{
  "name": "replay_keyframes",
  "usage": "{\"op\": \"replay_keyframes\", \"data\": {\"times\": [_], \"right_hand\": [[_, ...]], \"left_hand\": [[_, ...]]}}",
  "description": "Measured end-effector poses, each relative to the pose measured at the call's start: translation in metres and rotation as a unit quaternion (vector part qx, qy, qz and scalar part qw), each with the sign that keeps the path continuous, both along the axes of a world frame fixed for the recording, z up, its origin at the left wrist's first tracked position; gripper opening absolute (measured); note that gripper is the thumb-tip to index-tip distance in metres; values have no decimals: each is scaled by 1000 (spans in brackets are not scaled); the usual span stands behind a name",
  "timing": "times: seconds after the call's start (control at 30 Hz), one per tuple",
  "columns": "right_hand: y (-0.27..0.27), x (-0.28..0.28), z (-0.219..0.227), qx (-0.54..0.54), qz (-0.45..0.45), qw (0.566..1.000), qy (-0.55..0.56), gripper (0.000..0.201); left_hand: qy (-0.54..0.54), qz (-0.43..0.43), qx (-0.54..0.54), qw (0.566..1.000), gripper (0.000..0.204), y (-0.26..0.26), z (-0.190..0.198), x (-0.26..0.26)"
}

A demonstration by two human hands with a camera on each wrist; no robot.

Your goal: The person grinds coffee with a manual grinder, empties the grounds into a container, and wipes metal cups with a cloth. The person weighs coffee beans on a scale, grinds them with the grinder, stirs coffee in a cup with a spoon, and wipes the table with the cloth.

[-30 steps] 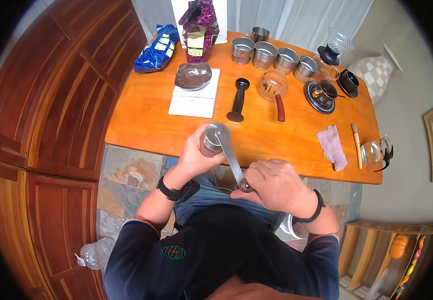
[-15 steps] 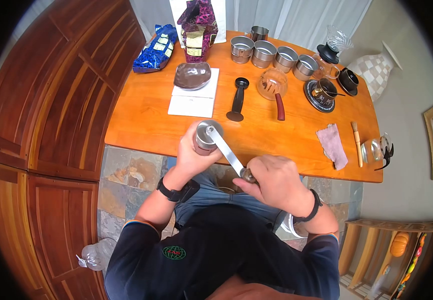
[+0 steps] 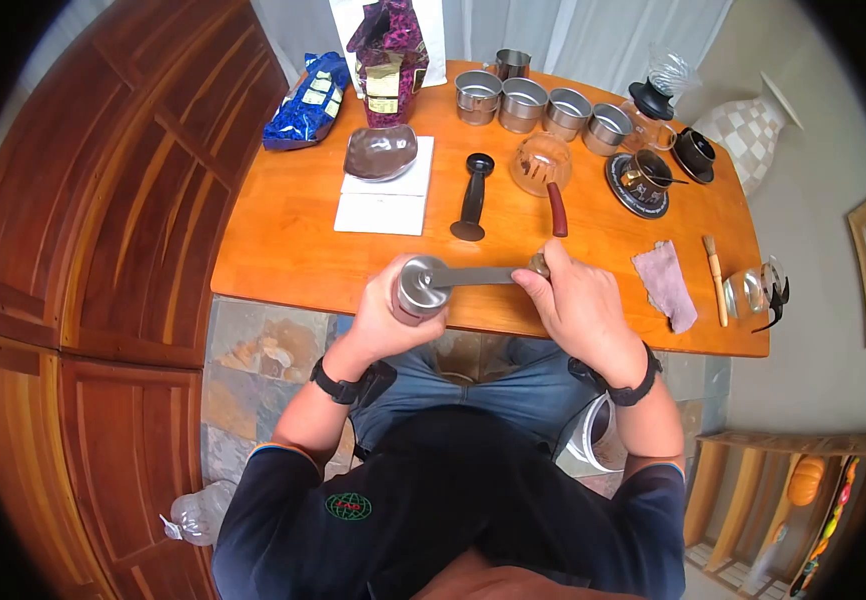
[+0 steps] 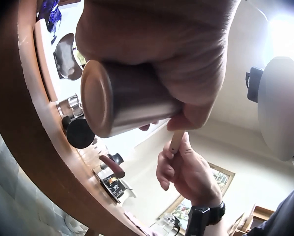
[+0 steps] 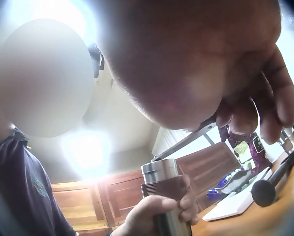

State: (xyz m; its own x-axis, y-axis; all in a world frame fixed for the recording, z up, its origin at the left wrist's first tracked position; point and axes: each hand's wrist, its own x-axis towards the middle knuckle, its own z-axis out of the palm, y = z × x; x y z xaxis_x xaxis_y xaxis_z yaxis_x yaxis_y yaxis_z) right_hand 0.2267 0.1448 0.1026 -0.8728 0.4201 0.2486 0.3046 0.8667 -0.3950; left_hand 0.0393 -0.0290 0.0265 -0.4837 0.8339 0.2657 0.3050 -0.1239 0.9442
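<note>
Both hands: busy; left hand (image 3: 378, 318) wrapped round the grinder (image 3: 421, 287), right hand (image 3: 585, 302) pinching the crank knob (image 3: 539, 265).
Grinder axis: near upright, well left of the right hand (body mostly hidden from above).
Crank arm (image 3: 478, 276): spans sideways between hands.
Nearer hand: left to body, right to knob.
Tamper (image 3: 472, 200): beyond both hands, on the counter (image 3: 288, 265).

A wooden table (image 3: 293, 260) carries metal cups (image 3: 524, 117) (four in a row), a cloth (image 3: 664, 285) and brush (image 3: 717, 285).
</note>
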Motion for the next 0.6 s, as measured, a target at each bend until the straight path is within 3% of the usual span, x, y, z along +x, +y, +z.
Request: {"op": "replay_keyframes", "data": {"times": [0.2,0.33,0.5,0.6], "right_hand": [[15,-12,3,13,-7,1000,-20,43],[16,-15,2,10,16,1000,-4,44],[20,-24,6,-19,30,999,-21,44],[23,-28,4,-25,44,998,-29,44]], "left_hand": [[26,-71,-42,996,46,-3,10,10],[-14,-71,-26,997,41,-3,4,8],[-33,-172,-40,984,39,-4,14,9],[-34,-178,-45,982,37,-5,11,10]]}}
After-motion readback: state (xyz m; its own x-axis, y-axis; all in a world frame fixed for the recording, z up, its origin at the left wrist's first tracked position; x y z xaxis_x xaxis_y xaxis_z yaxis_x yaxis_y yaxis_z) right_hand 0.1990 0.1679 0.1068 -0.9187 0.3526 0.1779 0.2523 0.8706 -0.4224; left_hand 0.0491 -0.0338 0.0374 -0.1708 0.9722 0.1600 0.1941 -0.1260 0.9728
